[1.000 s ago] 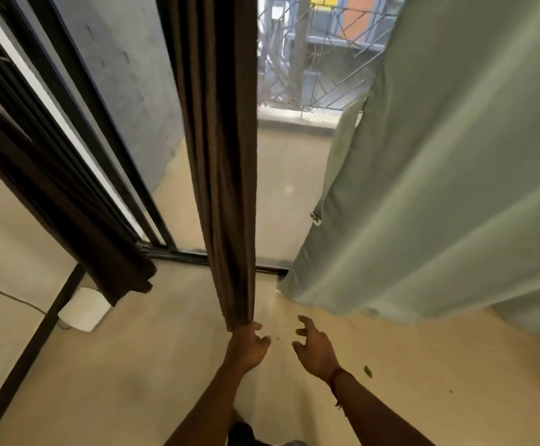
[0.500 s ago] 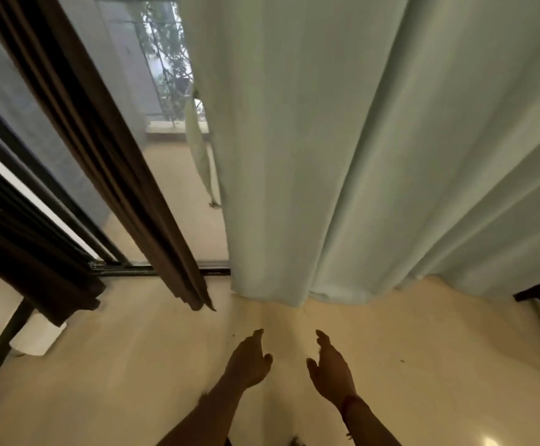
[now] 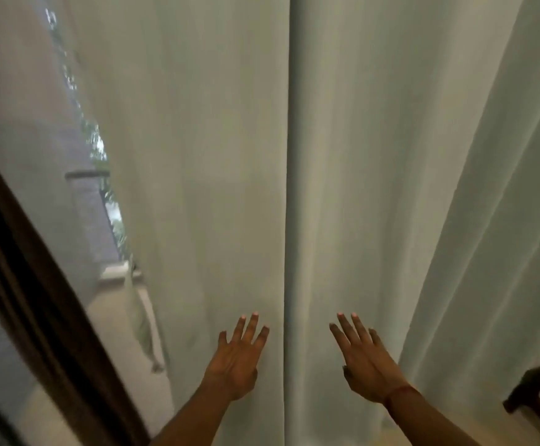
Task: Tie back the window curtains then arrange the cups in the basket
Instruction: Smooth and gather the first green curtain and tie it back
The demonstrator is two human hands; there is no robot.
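Head camera looks down at two bare hands held up in front of a big pale green curtain [image 3: 374, 156]. This curtain hangs straight down and fills most of the view, from the top to just above the floor [image 3: 487, 428]. A long fold [image 3: 286, 220] runs down its middle, and the hands sit one on each side of it.

The left hand [image 3: 238, 365] is just left of the fold. Its grip is loose, with the fingers straight and spread, and it holds nothing. The right hand [image 3: 368, 368] is just right of the fold. Its grip is loose too, with flat, straight fingers and nothing in it. A red thread [image 3: 398, 391] goes round the right wrist. Both palms face the cloth and are very near it, but the view is a bit blurry, so it is hard to say if they touch it.

A brown curtain [image 3: 37, 317] hangs at a slant on the far left, well apart from the hands. Between the two curtains you can see a grey wall [image 3: 21, 156] and a pale ledge [image 3: 114, 274] outside. A thin strip of pale cloth [image 3: 146, 333] hangs beside the green curtain's left edge. A dark wooden thing [image 3: 538, 387] pokes in at the right edge, low down, near the floor.
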